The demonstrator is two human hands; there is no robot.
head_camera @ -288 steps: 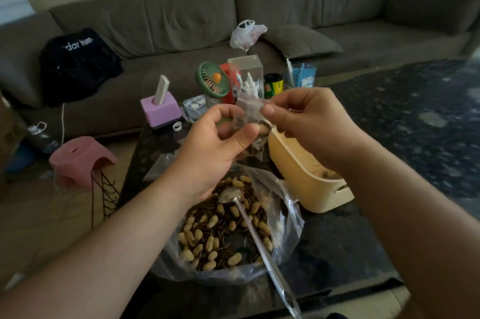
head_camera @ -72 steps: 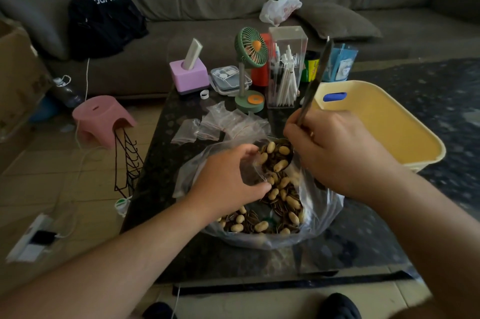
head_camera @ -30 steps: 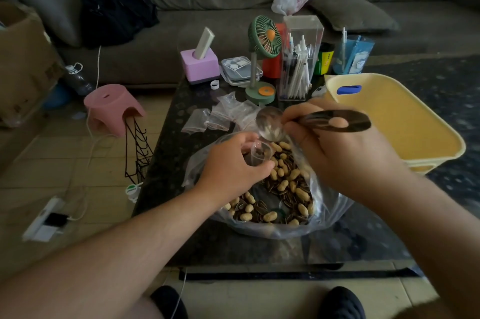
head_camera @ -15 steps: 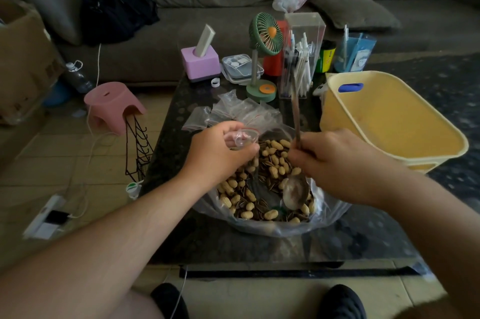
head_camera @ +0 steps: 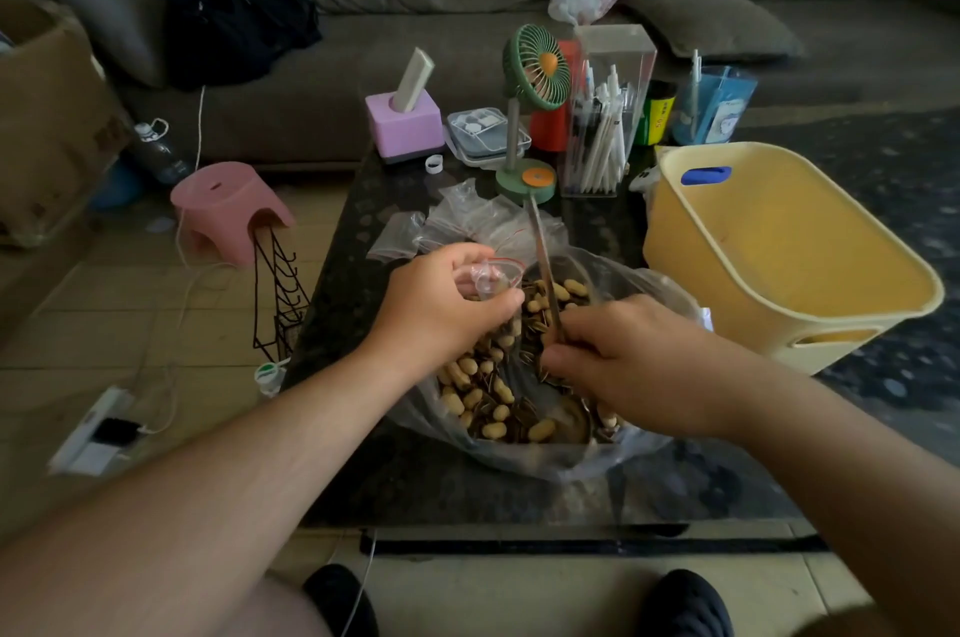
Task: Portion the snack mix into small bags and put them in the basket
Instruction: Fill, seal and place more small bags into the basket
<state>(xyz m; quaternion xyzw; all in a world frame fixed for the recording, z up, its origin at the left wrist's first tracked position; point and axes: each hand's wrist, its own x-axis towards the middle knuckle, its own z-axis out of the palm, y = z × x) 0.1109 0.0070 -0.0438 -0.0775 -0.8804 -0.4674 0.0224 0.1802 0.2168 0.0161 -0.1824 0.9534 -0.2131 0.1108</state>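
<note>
Clear plastic is what makes this step fussy: the small bag (head_camera: 491, 275), pinched in the left hand (head_camera: 441, 309), is limp, so its red-lined mouth needs to be kept spread and turned up toward the spoon. The right hand (head_camera: 628, 366) is clenched round the handle of the spoon (head_camera: 543, 267), whose bowl is down in the snack mix (head_camera: 498, 376), mostly hidden by that hand. To my eye the scoop should come up level and not overfull, then tip slowly over the mouth, with the pour kept above the big bag (head_camera: 613, 449) so strays fall back in.

The small bag is held over the far left part of the mix, just beside the spoon's handle and a little left of the right hand. The big bag sits near the table's (head_camera: 415, 491) near edge. More empty bags (head_camera: 467, 221) lie just beyond it toward the table's middle. The basket (head_camera: 779, 252) stands at the right edge, near the right hand but apart from it; I cannot make out any filled bags in it.
</note>
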